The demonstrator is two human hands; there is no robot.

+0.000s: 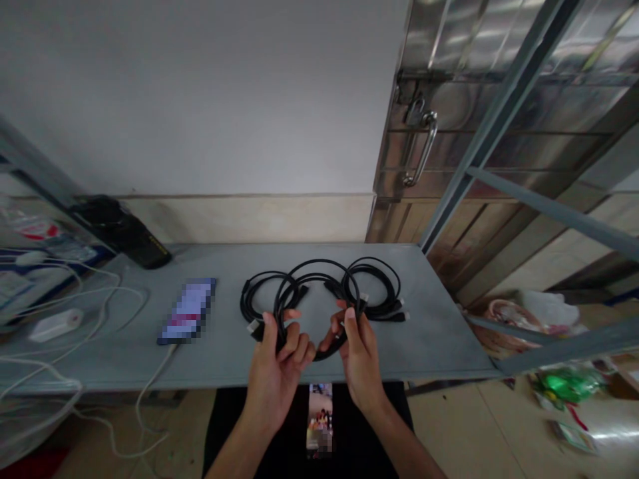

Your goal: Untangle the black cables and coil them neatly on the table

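Note:
A looped black cable (319, 261) is held up over the grey table between my two hands. My left hand (279, 362) is closed around the left side of the loop, thumb up, beside a plug (255, 328) with a pale metal end. On the other side, my right hand (357, 352) pinches the cable between thumb and fingers, near another plug (363, 301). Behind the held loop lie a coiled black cable (244, 307) on the left and another coiled black cable (398, 283) with plug ends on the right.
A phone (187, 309) with a white cord lies on the table (439, 346). Farther left are a black bottle (124, 233), white cords and a white adapter (56, 326). Another lit screen (319, 416) rests on the lap. Metal frame posts (492, 133) rise at right.

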